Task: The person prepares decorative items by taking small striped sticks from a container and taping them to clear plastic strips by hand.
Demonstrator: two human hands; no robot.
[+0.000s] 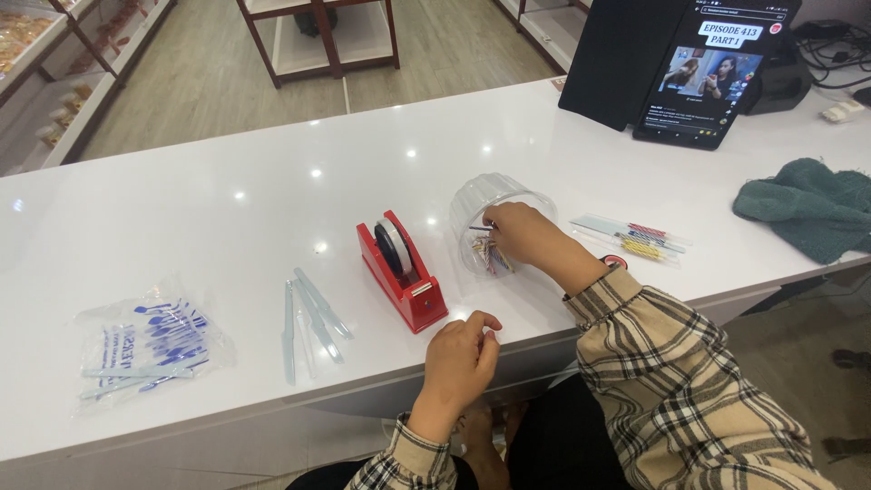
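Observation:
My right hand (524,238) reaches into a clear plastic tub (485,201) lying on its side, fingers pinched on thin striped candles (490,251) inside it. My left hand (461,354) rests loosely curled on the white counter's (227,218) front edge, holding nothing that I can see. It sits just in front of a red tape dispenser (404,272). Right of the tub lie a few packets of coloured candles (635,238).
Several clear plastic knives (311,318) lie left of the dispenser, and a bag of blue-printed plastic cutlery (150,345) lies further left. A tablet playing a video (717,73) stands at the back right. A green knitted cloth (803,207) lies at the right edge.

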